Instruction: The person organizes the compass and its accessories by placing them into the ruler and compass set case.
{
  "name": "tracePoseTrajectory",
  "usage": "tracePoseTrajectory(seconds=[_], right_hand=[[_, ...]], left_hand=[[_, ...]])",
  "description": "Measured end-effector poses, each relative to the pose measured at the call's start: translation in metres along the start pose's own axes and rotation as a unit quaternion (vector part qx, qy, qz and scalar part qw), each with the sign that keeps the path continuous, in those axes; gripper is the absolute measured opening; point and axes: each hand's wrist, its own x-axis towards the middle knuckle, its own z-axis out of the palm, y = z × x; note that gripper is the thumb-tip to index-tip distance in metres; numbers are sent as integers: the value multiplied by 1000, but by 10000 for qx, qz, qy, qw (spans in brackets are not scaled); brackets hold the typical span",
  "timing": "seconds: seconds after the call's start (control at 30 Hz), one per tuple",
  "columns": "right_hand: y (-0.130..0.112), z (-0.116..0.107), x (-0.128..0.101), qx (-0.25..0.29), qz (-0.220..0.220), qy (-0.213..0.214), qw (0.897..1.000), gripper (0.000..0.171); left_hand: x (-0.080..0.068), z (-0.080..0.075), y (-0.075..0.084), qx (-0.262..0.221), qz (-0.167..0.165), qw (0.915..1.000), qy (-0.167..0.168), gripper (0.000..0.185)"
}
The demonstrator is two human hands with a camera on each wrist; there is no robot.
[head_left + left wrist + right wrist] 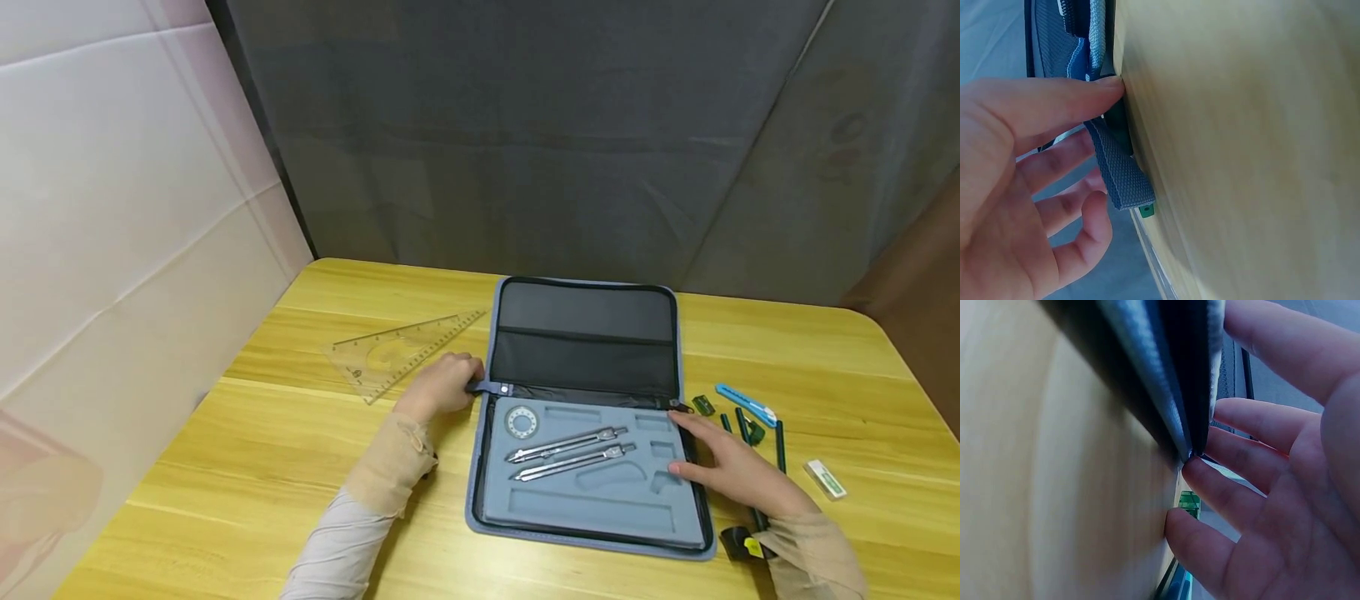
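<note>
A blue zippered case [480, 492] lies unfolded on the table, its black pocketed lid [585, 346] at the back. Its grey-blue tray [592, 504] carries two silver compasses [566, 446] and a small round dial-like piece [522, 422]; several moulded slots are bare. At the case's left side, near the fold, my left hand [444, 385] pinches the short fabric strap [1119, 165] between thumb and fingers; the strap's end hangs free. My right hand [738, 471] rests against the tray's right edge, fingers extended, with some fingertips [1200, 472] beside the case's side.
A clear set square [352, 375] lies left of the case. To the right are a blue cutter [746, 404], green sharpeners [703, 405], dark green pencils [781, 446], a white eraser [825, 479] and a black object with a yellow label [738, 543]. Dark fabric [525, 150] stands behind the table.
</note>
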Motion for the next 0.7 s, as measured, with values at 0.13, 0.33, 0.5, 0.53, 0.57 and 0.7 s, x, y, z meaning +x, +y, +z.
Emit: tracePoseTrajectory(seconds=[0.13,0.33,0.5,0.53,0.57,0.7], right_hand=[[0,0,-1,8,23,-9,10000,70],[0,0,-1,8,43,-24,10000,71],[0,0,-1,13,72,-17,10000,72],[0,0,-1,21,75,-24,10000,72],[0,0,-1,20,73,-22,10000,72],[-1,0,-1,16,54,-20,10000,72]], left_hand=[[0,0,1,15,31,10000,3,18],[-1,-1,1,-4,-47,10000,-28,20],[0,-1,1,-44,-71,10000,-12,22],[0,-2,1,-42,-66,10000,-17,21],[0,-1,1,-38,-56,10000,-14,21],[-1,-1,0,43,-59,10000,-28,22]])
